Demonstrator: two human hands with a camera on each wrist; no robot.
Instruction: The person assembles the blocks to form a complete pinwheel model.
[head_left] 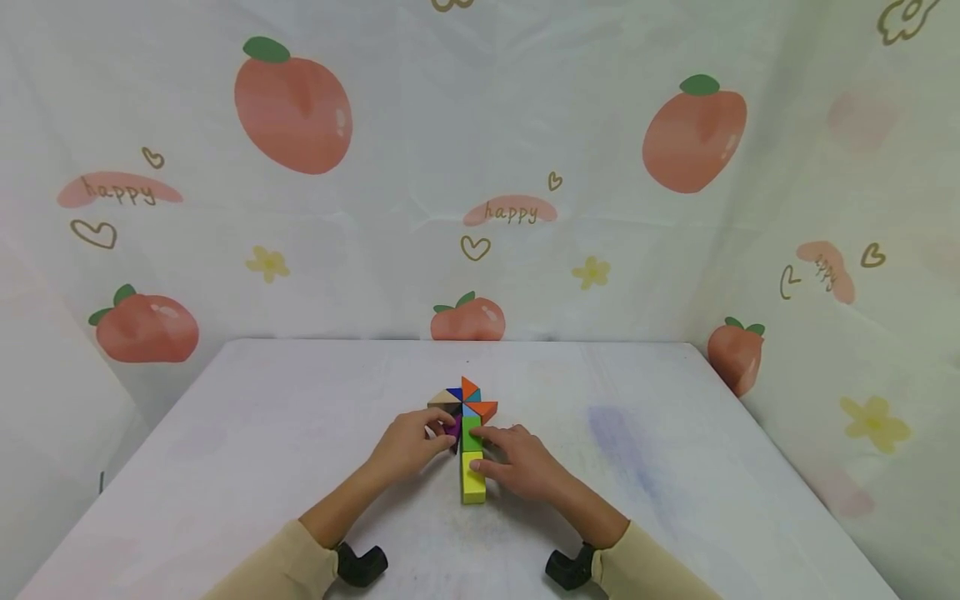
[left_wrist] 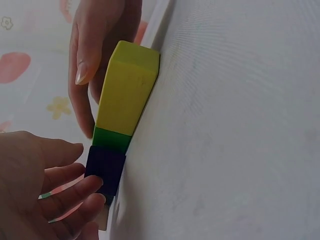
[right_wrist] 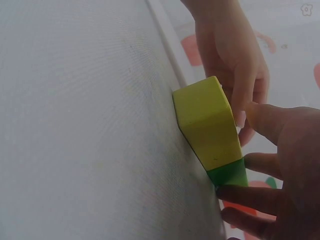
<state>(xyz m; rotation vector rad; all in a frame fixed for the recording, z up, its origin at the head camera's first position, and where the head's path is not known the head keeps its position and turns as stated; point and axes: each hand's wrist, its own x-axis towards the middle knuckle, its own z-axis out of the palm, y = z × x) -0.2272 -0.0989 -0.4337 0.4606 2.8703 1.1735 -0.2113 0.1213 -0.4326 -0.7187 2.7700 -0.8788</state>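
Near the table's middle, colored blocks lie in a pinwheel shape with a straight column below it. My left hand (head_left: 408,442) holds the dark purple block (left_wrist: 106,169) at the column's left side between bent fingers and thumb; its fingertips cover part of it. From the right, my right hand (head_left: 525,462) rests its fairly straight index finger on the green block (head_left: 471,433) and its thumb on the yellow block (head_left: 473,479). Green and yellow stand end to end, touching. Orange blocks (head_left: 483,409) and a beige block (head_left: 443,399) fan out above, with blue pieces between them.
The white tabletop (head_left: 262,442) spreads around the blocks, with a bluish stain (head_left: 622,442) to the right. A printed cloth (head_left: 405,125) hangs behind and at the sides. Black wrist mounts (head_left: 362,567) sit by both sleeves.
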